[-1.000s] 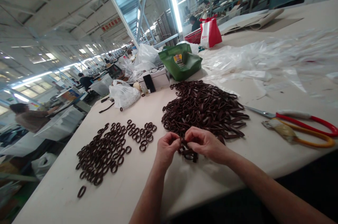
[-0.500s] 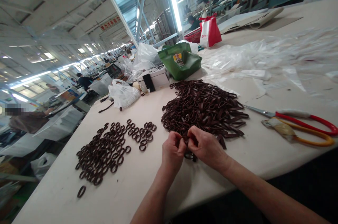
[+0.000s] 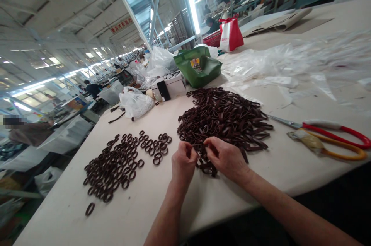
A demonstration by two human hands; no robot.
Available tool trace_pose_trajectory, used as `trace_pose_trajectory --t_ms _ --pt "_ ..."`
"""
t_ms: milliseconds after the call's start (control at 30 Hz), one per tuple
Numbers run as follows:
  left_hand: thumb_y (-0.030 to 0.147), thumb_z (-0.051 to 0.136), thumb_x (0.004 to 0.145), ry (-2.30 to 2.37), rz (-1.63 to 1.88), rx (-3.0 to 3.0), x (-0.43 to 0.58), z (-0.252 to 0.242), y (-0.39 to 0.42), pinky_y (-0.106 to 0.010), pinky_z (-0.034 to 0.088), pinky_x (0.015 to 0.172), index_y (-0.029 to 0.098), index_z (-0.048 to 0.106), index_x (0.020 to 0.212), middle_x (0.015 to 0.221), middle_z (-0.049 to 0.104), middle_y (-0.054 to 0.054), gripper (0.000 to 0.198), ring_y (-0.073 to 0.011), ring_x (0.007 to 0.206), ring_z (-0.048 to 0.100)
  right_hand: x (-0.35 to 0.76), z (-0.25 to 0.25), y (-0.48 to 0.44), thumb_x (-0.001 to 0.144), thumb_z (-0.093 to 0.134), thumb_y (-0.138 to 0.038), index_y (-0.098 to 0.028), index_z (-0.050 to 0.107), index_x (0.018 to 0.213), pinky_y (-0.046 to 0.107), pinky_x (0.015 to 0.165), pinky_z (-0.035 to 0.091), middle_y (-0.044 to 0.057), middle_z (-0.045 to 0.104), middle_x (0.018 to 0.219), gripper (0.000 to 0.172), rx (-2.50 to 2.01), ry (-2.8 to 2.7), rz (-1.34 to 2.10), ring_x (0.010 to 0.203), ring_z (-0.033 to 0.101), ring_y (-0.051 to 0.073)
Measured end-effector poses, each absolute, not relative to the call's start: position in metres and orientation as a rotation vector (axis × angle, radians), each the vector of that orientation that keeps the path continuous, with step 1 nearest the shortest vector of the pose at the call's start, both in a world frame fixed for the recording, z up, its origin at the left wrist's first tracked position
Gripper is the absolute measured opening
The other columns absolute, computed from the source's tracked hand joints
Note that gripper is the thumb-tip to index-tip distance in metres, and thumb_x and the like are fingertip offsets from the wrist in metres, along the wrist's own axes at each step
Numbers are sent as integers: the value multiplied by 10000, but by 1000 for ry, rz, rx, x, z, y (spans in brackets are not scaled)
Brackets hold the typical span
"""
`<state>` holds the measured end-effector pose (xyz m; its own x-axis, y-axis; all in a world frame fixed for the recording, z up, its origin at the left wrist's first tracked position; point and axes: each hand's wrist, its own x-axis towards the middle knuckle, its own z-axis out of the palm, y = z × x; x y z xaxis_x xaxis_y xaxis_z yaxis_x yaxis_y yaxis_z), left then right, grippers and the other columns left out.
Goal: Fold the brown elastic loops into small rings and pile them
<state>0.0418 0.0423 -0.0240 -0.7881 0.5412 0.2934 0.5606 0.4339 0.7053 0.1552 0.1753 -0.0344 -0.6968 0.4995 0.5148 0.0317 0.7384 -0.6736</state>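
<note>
1. Left hand (image 3: 182, 159) and right hand (image 3: 226, 157) both pinch one brown loop (image 3: 201, 156) at the heap's (image 3: 223, 118) near edge.
2. Risk: neighbouring loops snag, dragging off the table (image 3: 261, 176).
3. Scissors (image 3: 327, 132) lie near the right forearm; a bump could knock them.

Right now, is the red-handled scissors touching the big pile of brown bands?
Apart. The head view shows bare table between the scissors tip and the pile.

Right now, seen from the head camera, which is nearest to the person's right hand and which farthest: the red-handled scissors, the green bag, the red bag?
From the right hand:
1. Red-handled scissors, on its right.
2. Green bag, beyond the brown pile.
3. Red bag, far back.
</note>
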Motion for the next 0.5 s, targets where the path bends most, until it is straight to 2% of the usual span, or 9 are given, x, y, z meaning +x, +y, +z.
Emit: trace_pose_trajectory --t_ms 200,333,500 --pt "364 617 874 -2659 -1118 -564 -8 -8 5 -241 403 635 212 557 882 703 631 39 163 -148 608 605 159 -30 196 906 474 -272 -210 636 942 280 645 437 -4 651 771 177 -430 -2154 872 649 604 156" --pt "301 621 898 -2790 -966 -828 -4 -11 11 -247 385 662 201 612 803 735 629 23 138 -146 652 585 161 -28 205 915 473 -272 -204 629 928 291 677 454 15 661 797 171 -427 -2126 882 681 613 170" --pt "215 688 865 -2860 -757 -1160 18 -19 35 -245 379 708 200 685 857 875 605 8 17 -122 718 577 159 -32 201 906 475 -242 -209 629 946 289 688 452 7 665 825 162 -392 -2140 897 691 617 167"
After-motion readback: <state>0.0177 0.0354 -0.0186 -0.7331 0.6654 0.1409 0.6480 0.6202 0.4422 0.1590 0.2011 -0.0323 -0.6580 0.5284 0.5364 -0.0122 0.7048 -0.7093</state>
